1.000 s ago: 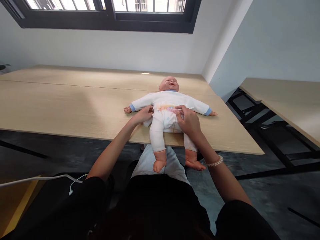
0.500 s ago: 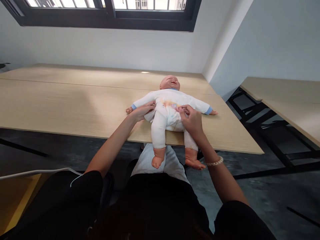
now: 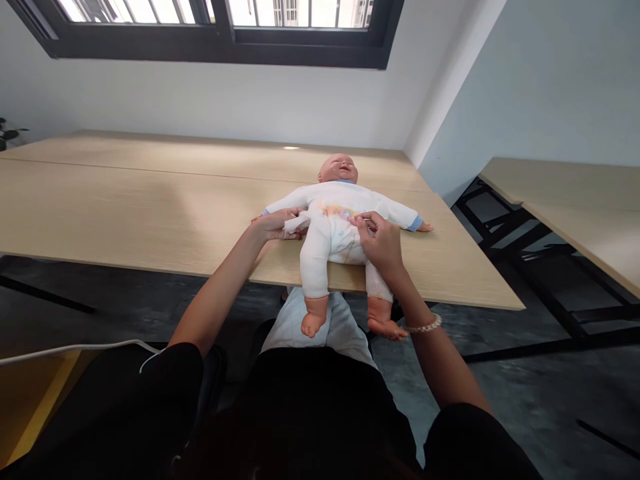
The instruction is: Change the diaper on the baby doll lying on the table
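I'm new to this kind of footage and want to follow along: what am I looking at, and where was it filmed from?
There is no machine here: a person works with two bare hands. The camera is worn on their head and looks forward and down, so their own arms reach in from the bottom of the picture.

On the pale wooden table lies a baby doll, on its back in white clothing with blue cuffs, its feet sticking out past the near edge. Around its hips is a white diaper with a coloured print.

The left hand holds a white flap beside the doll's hip. The right hand has its fingertips at the diaper's front; whether they pinch it is hard to tell.
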The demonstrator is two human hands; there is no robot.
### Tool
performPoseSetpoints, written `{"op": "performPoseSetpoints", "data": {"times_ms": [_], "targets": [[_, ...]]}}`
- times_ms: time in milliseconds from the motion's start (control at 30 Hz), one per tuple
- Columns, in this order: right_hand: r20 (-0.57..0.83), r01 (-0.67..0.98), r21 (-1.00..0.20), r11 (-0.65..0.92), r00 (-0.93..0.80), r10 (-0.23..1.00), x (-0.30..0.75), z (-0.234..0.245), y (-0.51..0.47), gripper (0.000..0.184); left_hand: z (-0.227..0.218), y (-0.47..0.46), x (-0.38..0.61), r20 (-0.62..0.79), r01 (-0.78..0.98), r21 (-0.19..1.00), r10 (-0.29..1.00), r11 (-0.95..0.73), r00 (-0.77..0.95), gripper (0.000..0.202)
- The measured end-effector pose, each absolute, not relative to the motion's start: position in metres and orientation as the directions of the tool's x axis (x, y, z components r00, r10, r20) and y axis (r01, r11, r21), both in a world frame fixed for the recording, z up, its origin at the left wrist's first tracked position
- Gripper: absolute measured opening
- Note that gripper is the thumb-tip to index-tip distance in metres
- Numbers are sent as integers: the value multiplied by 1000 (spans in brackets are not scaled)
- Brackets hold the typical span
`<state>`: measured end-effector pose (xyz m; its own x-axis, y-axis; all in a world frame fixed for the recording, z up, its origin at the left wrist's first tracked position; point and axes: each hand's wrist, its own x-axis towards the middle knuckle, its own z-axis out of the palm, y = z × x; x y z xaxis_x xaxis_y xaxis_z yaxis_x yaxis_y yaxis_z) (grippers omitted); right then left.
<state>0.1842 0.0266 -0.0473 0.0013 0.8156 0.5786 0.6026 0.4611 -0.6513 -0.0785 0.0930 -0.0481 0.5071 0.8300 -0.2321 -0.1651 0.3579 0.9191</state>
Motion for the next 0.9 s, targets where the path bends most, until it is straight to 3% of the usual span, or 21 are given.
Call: {"op": "performPoseSetpoints", "data": {"times_ms": [133,400,533,633,767,900], "targets": [[574,608,-648,459,-6,819,184,-47,25,27,-45,97,-85,-192,-235,922,892,307,410,14],[571,624,-640,448,-5,821,183,-47,24,26,-40,92,-92,-123,-301,942,986,151,111,18],[566,607,-647,462,-23,824,186,-46,26,25,-40,93,-92,-130,-287,948,991,134,34,24],[574,674,-582,455,-56,817,185,-31,31,21,-41,95,-91,-123,-292,949,992,122,12,25],[615,697,-413,586,-261,744,156,-2,47,15,-42,94,-89,-107,-302,948,994,103,3,24],[466,646,-338,684,-516,718,107,4,71,21,-41,90,-89,-112,-293,949,993,118,38,24]]}}
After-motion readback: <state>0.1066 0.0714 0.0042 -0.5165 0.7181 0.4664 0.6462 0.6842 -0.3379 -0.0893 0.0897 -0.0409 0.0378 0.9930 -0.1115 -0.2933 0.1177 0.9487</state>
